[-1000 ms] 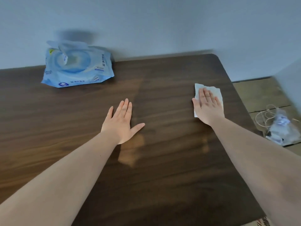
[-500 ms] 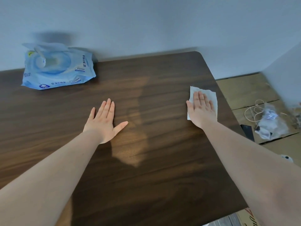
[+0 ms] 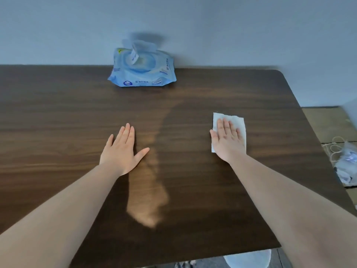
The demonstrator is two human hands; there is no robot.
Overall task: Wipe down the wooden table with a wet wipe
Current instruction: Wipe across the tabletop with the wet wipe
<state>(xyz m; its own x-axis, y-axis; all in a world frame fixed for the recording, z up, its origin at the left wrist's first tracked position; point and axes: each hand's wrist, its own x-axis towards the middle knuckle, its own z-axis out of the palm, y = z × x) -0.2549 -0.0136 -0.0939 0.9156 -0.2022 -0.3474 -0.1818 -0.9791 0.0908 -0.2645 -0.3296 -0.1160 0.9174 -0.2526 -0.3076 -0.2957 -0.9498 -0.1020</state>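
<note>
Right hand (image 3: 228, 141) flat, fingers together, pressing wet wipe (image 3: 239, 120) onto wooden table (image 3: 212, 190). Left hand (image 3: 122, 151) flat on the wood, thumb spread, holding nothing.

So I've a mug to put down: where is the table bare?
Bare: the dark wooden table left of the blue wet-wipe pack, and between the left hand and right hand. Taken: under the white wipe.

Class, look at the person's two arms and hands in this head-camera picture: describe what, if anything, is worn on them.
Nothing is worn on either. The left hand and the right hand are bare, with no gloves, rings or watch visible. Both forearms are bare from wrist to the picture's edge; no sleeve, bracelet or marking shows.
</note>
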